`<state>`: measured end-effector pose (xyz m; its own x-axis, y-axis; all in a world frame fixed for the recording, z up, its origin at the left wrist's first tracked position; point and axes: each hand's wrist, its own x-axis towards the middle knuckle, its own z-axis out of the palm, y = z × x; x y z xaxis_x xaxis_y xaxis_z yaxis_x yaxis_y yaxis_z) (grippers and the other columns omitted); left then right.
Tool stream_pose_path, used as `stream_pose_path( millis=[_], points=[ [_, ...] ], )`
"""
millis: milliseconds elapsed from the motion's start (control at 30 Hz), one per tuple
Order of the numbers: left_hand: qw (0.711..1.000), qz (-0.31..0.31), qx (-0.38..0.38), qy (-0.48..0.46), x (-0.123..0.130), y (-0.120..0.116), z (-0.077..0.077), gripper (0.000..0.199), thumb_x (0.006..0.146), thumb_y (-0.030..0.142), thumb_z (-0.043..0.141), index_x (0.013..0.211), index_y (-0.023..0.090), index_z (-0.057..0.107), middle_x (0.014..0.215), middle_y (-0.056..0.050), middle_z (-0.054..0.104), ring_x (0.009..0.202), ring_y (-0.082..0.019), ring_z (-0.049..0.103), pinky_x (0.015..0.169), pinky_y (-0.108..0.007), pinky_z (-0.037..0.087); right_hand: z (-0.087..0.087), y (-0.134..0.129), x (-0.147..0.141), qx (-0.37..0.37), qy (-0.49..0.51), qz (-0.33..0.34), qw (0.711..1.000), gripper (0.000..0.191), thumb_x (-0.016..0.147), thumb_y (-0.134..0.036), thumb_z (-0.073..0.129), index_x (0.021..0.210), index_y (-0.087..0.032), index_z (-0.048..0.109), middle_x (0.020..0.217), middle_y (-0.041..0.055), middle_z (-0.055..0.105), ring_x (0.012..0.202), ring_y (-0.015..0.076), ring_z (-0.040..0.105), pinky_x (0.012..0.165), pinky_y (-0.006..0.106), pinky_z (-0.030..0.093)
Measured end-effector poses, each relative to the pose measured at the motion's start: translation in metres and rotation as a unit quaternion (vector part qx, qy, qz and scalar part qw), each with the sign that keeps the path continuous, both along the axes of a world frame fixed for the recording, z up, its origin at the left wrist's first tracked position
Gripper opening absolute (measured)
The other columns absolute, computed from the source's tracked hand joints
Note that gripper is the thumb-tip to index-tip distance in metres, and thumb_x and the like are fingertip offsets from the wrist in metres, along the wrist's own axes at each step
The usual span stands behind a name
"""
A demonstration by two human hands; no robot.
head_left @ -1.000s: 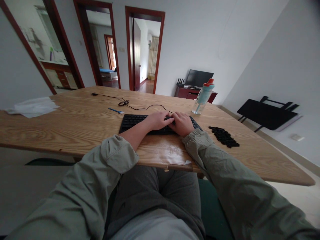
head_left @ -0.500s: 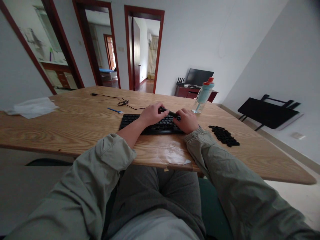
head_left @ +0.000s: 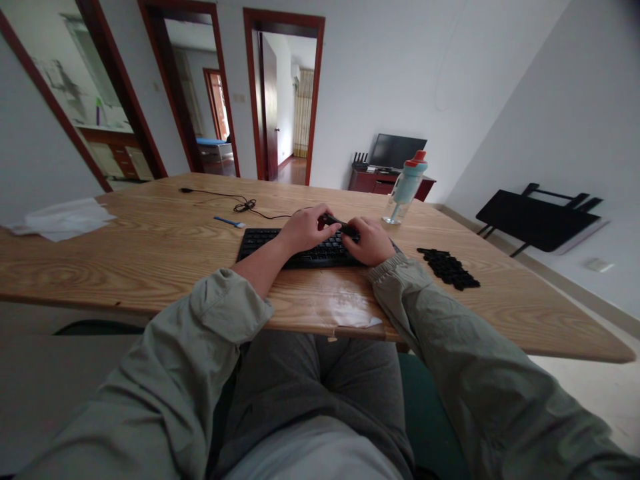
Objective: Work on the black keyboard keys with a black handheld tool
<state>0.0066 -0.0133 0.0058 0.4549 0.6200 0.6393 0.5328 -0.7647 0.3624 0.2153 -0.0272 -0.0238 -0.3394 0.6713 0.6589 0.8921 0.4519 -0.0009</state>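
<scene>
A black keyboard lies on the table in front of me, partly covered by my hands. Above its right half is a slim dark stick-like object, whose exact kind I cannot make out. My left hand is closed on its left end, thumb and fingers pinching it. At the other end, my right hand is closed round it too, with the wrist low by the keyboard's right side. To the right, a patch of small black pieces that look like keycaps lies on the wood.
A blue brush and a coiled black cable lie beyond the keyboard. A clear bottle with a red lid stands back right. White tissue is at far left on the wooden table. A folded black table leans by the wall.
My right hand has shifted slightly left along the dark object, towards my left hand. Both hands keep hold of it; the view has tilted a little.
</scene>
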Motion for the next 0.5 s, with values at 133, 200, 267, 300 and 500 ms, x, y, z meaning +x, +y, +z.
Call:
stream_pose_path(
  millis=[133, 200, 267, 300, 500],
  points=[
    [1.000, -0.002, 0.002, 0.006, 0.0002, -0.0009, 0.0003, 0.030, 0.086, 0.043, 0.057, 0.100, 0.017, 0.062, 0.080, -0.003, 0.066, 0.073, -0.018, 0.060, 0.068, -0.029, 0.044, 0.0024, -0.0041, -0.0020, -0.001, -0.050, -0.021, 0.999, 0.023, 0.088, -0.037, 0.050, 0.087, -0.017, 0.061, 0.087, 0.0110, 0.064, 0.085, 0.0245, 0.055, 0.077, 0.035, 0.038],
    [1.000, -0.001, 0.000, 0.009, 0.0004, -0.0014, 0.0000, 0.030, 0.087, 0.044, 0.057, 0.100, 0.017, 0.062, 0.079, -0.003, 0.066, 0.072, -0.018, 0.060, 0.069, -0.029, 0.044, 0.0025, -0.0055, -0.0038, -0.001, -0.066, -0.028, 0.997, 0.025, 0.089, -0.038, 0.048, 0.085, -0.017, 0.061, 0.085, 0.0111, 0.064, 0.083, 0.0244, 0.055, 0.077, 0.035, 0.037],
    [1.000, 0.002, 0.002, 0.011, 0.0007, -0.0017, -0.0005, 0.029, 0.087, 0.043, 0.057, 0.101, 0.017, 0.061, 0.080, -0.003, 0.066, 0.072, -0.018, 0.060, 0.069, -0.029, 0.044, 0.0023, -0.0062, -0.0056, -0.008, -0.071, -0.031, 0.997, 0.026, 0.090, -0.038, 0.047, 0.085, -0.017, 0.061, 0.085, 0.0111, 0.065, 0.082, 0.0240, 0.055, 0.076, 0.035, 0.037],
    [1.000, 0.003, 0.005, 0.011, 0.0008, -0.0018, -0.0008, 0.029, 0.087, 0.043, 0.057, 0.101, 0.017, 0.061, 0.080, -0.003, 0.066, 0.072, -0.018, 0.060, 0.069, -0.029, 0.044, 0.0021, -0.0064, -0.0063, -0.014, -0.071, -0.031, 0.997, 0.026, 0.091, -0.038, 0.047, 0.086, -0.017, 0.061, 0.086, 0.0113, 0.066, 0.081, 0.0238, 0.055, 0.076, 0.035, 0.037],
    [1.000, -0.010, 0.007, 0.015, 0.0002, -0.0018, -0.0008, 0.028, 0.086, 0.041, 0.058, 0.102, 0.019, 0.059, 0.083, -0.003, 0.067, 0.073, -0.017, 0.060, 0.068, -0.029, 0.044, 0.0013, -0.0056, -0.0071, -0.023, -0.049, -0.027, 0.998, 0.024, 0.088, -0.039, 0.051, 0.090, -0.017, 0.062, 0.088, 0.0110, 0.066, 0.083, 0.0236, 0.058, 0.075, 0.033, 0.038]
  ],
)
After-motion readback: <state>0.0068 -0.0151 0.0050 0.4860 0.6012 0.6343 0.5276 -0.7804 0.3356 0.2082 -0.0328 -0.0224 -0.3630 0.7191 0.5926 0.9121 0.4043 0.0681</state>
